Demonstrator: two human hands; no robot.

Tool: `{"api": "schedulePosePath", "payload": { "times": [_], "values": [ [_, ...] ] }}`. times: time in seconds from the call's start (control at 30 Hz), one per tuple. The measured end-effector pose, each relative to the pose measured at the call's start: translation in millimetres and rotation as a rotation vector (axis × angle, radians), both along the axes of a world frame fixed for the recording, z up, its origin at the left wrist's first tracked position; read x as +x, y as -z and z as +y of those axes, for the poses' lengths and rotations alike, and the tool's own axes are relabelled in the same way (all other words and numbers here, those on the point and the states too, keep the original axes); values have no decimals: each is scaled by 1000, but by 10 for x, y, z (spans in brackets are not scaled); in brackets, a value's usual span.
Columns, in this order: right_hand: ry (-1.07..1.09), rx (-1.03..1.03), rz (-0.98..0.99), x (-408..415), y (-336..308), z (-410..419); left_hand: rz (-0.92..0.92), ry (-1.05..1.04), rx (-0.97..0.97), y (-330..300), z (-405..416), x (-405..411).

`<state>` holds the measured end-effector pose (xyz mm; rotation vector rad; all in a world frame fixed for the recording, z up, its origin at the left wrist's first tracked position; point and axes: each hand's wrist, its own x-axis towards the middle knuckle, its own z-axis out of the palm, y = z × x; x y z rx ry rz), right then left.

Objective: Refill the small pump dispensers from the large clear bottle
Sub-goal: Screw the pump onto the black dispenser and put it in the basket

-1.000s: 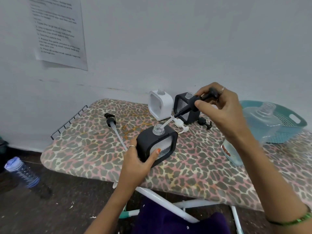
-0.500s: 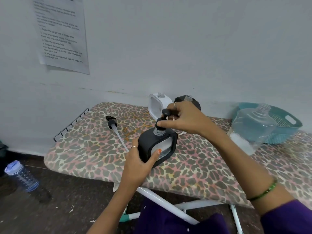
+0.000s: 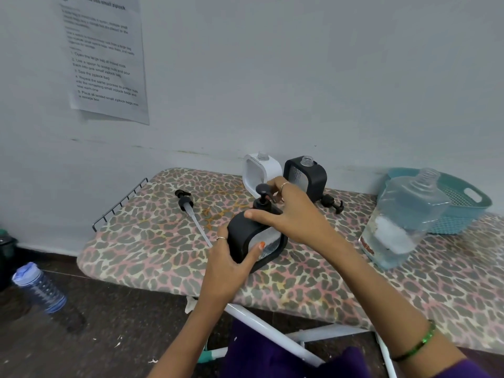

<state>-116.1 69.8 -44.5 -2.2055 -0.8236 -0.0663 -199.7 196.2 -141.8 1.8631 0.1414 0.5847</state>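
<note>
Purple cloth (image 3: 294, 358) lies lowest in the view, in front of the white legs (image 3: 272, 331) under the ironing board (image 3: 313, 285), whose leopard-print cover serves here as the tabletop. The left hand (image 3: 229, 266) holds the near black dispenser (image 3: 255, 240) by its left side, the thumb with orange nail pressed on the clear front, so this grip is closed around the body. The right hand (image 3: 293, 214) comes across the top of the same dispenser, fingers curled around the black pump head (image 3: 263, 196) that sits in the neck; this grip is closed on the pump. To the right stands the large clear bottle (image 3: 403, 222), tilted, without cap, with a teal basket (image 3: 463, 211) just behind it. Left of the hands lies a loose pump with tube (image 3: 188, 207). Farther back, at the wall, stand a white dispenser (image 3: 260, 171) and a second black dispenser (image 3: 306, 175), both with open necks, and another small pump (image 3: 332, 203) lies beside them
</note>
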Motion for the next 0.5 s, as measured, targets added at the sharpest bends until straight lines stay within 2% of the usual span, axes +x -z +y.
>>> {"api": "schedulePosePath", "payload": {
  "times": [0.13,0.2,0.4,0.5],
  "values": [
    [-156,169,249,-6,92,-104,0,8,-2,13,1,-3],
    [-157,274,288,-6,147,-119,-5,12,6,24,4,-4],
    [98,368,148,-43,210,71,-18,30,0,20,6,-12],
    [116,342,118,-97,228,129,-21,25,12,24,10,-16]
  ]
}}
